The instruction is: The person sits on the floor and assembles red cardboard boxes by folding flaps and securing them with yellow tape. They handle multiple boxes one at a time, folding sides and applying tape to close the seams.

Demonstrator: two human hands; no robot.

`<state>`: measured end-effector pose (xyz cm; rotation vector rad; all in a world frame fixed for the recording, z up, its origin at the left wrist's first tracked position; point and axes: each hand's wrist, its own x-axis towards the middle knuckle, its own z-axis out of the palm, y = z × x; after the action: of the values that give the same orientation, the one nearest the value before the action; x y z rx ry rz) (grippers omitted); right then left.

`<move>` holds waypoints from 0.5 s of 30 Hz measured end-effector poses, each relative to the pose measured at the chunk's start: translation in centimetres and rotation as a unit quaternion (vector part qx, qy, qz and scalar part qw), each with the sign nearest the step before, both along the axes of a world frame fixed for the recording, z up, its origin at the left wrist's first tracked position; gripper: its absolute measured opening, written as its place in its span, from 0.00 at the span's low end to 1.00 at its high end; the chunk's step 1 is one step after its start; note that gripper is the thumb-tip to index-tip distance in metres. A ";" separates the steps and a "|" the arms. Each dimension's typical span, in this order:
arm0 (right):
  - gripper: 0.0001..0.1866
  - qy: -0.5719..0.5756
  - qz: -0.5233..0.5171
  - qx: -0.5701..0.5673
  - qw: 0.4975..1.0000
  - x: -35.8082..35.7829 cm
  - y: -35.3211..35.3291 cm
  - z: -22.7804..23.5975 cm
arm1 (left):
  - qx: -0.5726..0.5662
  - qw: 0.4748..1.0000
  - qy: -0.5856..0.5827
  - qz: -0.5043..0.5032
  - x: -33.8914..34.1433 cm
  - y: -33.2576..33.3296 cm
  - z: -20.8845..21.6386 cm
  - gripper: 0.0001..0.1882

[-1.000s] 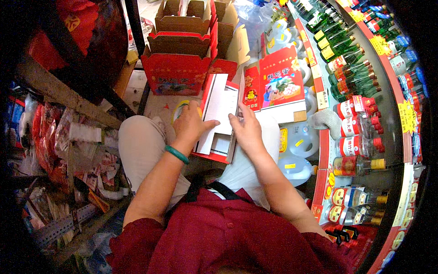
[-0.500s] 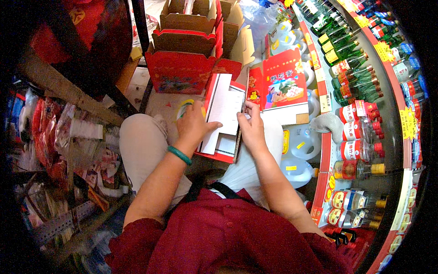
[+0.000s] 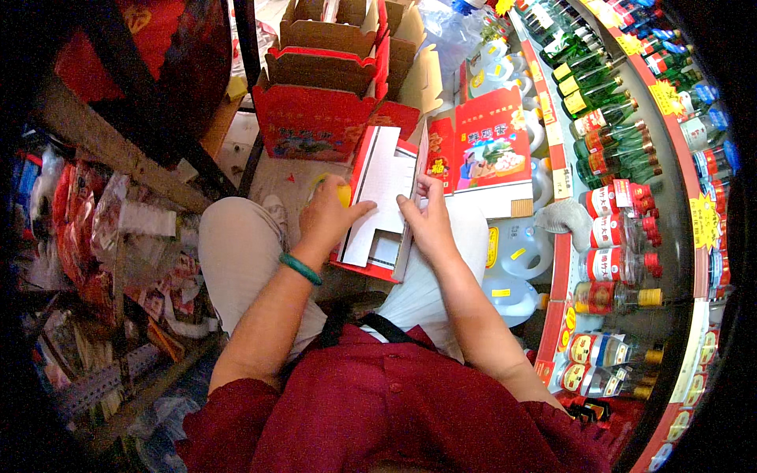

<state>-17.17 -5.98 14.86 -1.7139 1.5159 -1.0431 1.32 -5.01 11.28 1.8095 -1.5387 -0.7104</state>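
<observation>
A red cardboard carton (image 3: 380, 272) lies tilted over my lap, its white inner flaps (image 3: 386, 193) folded across the top. An opening shows between the flaps at its near end. My right hand (image 3: 428, 214) grips the carton's right side, thumb on the white flap and fingers behind the raised right panel. On the left, my left hand (image 3: 327, 217) has its fingers curled round a yellow ring (image 3: 344, 193) that looks like a roll of tape, mostly hidden by the hand. The left thumb reaches over the white flap's left edge. A green bangle circles my left wrist.
Open red cartons (image 3: 311, 118) stand beyond my knees. Another printed red carton (image 3: 493, 150) lies right of the held one, near clear plastic jugs (image 3: 509, 296). A shelf of bottles (image 3: 611, 229) runs along the right. Bagged goods (image 3: 95, 221) crowd a rack at left.
My left hand has shifted slightly left, bringing the yellow ring's visible part to the finger side. The right thumb has moved left onto the flap. White flaps now lie more evenly across the carton.
</observation>
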 end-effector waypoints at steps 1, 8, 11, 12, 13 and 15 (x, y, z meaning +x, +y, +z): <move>0.29 0.003 0.000 0.004 1.000 -0.1 0.1 0.0 | 0.011 1.000 0.007 0.012 0.0 -0.2 0.1 0.33; 0.30 -0.008 -0.006 0.022 1.000 -0.1 0.3 0.8 | -0.010 0.998 0.060 0.033 -0.5 -2.6 0.4 0.24; 0.31 0.010 -0.008 0.025 1.000 -0.1 0.5 0.6 | -0.080 0.993 0.075 0.043 -0.6 -4.6 1.2 0.22; 0.31 0.018 -0.008 0.027 0.999 -0.1 0.6 0.5 | -0.089 0.992 0.071 0.051 -0.8 -5.4 1.7 0.21; 0.31 0.009 -0.012 0.031 0.999 0.1 0.6 0.5 | -0.098 0.991 0.067 0.059 -1.0 -6.2 2.1 0.21; 0.31 -0.010 -0.021 0.039 0.999 0.4 0.8 0.6 | -0.064 0.995 0.054 0.058 -1.2 -7.4 2.6 0.25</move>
<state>-16.77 -5.22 15.42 -1.6196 1.5654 -1.0071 0.16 -12.46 13.86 1.7228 -1.3658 -0.6287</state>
